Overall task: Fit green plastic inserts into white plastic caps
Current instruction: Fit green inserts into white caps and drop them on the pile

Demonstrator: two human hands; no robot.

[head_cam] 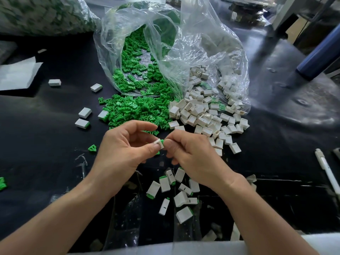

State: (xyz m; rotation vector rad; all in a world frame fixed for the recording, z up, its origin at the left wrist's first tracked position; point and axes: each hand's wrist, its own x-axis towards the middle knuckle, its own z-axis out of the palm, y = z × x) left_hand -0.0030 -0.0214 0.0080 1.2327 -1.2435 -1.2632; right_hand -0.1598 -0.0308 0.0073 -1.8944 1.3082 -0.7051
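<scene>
A: Where do we find the piece being worked on?

B: We see it held in the air between both hands, over the middle of the black desk (46, 137). The left hand (125, 148) pinches a white cap (159, 144) between thumb and fingertip. The right hand (191, 157) pinches a green insert (162, 140), which touches the cap's right side.

A: Which way would it go in?

B: We judge that the line runs side to side, with the cap on the left and the insert on the right. The right hand would push leftward while the left hand braces. We cannot tell how deep the insert sits.

A: And the supply?

B: A heap of green inserts (136, 109) and a heap of white caps (204, 116) lie beyond the hands toward the far edge, spilling from a clear bag (184, 45). Finished pieces (181, 198) lie by the near edge.
</scene>
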